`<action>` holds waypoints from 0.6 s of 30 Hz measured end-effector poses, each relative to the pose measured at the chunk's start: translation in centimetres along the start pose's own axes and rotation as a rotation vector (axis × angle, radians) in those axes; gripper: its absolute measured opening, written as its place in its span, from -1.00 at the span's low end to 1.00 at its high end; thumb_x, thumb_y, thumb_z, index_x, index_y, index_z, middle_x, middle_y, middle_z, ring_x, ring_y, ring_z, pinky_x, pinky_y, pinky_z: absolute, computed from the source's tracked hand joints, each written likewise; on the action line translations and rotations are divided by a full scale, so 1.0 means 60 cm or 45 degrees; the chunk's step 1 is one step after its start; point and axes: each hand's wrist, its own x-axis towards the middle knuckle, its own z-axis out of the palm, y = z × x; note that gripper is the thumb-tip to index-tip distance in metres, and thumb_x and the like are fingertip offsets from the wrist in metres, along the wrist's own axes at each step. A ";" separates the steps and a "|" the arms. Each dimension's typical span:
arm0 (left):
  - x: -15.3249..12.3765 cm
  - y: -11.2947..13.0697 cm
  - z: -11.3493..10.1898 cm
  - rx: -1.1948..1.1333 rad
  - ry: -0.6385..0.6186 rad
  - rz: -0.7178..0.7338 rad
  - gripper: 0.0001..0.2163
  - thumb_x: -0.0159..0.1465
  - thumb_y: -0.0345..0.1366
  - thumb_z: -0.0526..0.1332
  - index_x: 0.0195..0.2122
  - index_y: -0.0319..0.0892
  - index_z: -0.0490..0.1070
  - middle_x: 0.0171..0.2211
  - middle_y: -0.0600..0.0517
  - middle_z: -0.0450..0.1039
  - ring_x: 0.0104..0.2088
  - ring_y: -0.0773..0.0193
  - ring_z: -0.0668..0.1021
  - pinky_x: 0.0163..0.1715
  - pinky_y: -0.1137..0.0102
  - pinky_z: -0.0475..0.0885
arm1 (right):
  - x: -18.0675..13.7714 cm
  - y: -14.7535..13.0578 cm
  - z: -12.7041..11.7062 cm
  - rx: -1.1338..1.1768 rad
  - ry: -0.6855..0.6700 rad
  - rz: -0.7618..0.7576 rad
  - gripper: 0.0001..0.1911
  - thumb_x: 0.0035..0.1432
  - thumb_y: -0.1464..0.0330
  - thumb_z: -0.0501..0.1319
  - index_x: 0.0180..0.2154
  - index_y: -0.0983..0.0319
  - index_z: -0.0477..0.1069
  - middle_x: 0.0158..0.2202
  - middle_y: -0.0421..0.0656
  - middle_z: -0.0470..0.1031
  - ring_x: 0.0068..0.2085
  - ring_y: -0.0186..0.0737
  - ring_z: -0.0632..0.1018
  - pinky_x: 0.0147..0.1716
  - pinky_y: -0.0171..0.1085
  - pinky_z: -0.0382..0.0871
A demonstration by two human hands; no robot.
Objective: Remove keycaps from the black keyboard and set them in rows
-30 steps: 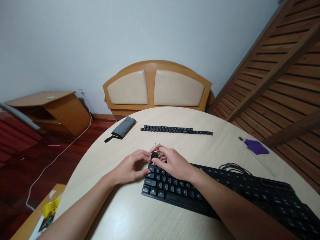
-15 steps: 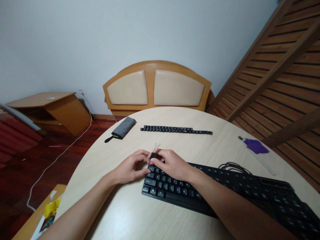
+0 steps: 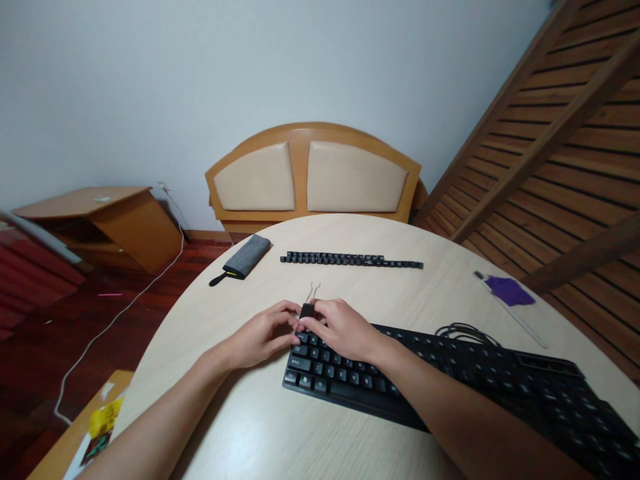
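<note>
Keyboard lies on the counter beneath the right hand, and it reaches far to the right of it. This hand holds a wire tool by its black handle, between thumb and bent fingers; the two wire prongs point away from the person, perhaps so that the fingers can work freely at the handle. The left hand is curved at the keyboard's left corner, fingers close to the tool and thumb by the edge keys; I cannot tell if it grips something. Maybe it serves as support.

Beyond the hands, loose keys stand in tidy rows, probably to keep their order. Ahead of the left hand lies a grey pouch. Far right of the right hand are a thin brush and a purple cloth, seemingly put aside to leave space. The cable is gathered behind the keyboard.
</note>
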 end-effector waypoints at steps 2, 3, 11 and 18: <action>0.000 0.002 -0.001 0.025 0.000 0.004 -0.87 0.34 -0.29 0.18 -0.14 -0.15 0.47 -0.02 -0.09 0.38 -0.03 0.16 0.49 0.04 0.27 0.39 | 0.000 0.003 0.004 0.033 0.024 0.006 -0.84 0.30 0.37 0.16 -0.29 0.25 0.49 -0.31 -0.13 0.62 -0.29 -0.21 0.59 -0.32 -0.33 0.37; 0.000 0.003 -0.001 0.033 0.002 0.002 -0.87 0.34 -0.29 0.18 -0.15 -0.15 0.47 -0.04 -0.08 0.39 -0.06 0.17 0.49 0.02 0.29 0.40 | 0.001 0.005 0.005 0.053 0.034 0.010 -0.84 0.30 0.37 0.15 -0.29 0.25 0.48 -0.31 -0.13 0.62 -0.29 -0.21 0.59 -0.31 -0.33 0.38; 0.000 0.003 0.001 0.001 0.015 -0.028 -0.89 0.34 -0.30 0.19 -0.16 -0.15 0.45 -0.12 -0.04 0.40 -0.11 0.21 0.49 -0.04 0.32 0.40 | -0.001 0.010 0.012 0.121 0.053 0.037 -0.82 0.32 0.32 0.14 -0.27 0.25 0.46 -0.29 -0.11 0.62 -0.27 -0.20 0.61 -0.26 -0.30 0.44; 0.002 -0.004 0.006 -0.126 0.090 -0.005 -0.88 0.33 -0.29 0.21 -0.15 -0.17 0.45 -0.12 -0.07 0.44 -0.07 0.18 0.50 0.02 0.27 0.38 | 0.003 0.014 0.016 0.304 0.085 0.080 -0.83 0.30 0.29 0.16 -0.25 0.27 0.42 -0.28 -0.08 0.62 -0.28 -0.21 0.64 -0.28 -0.31 0.50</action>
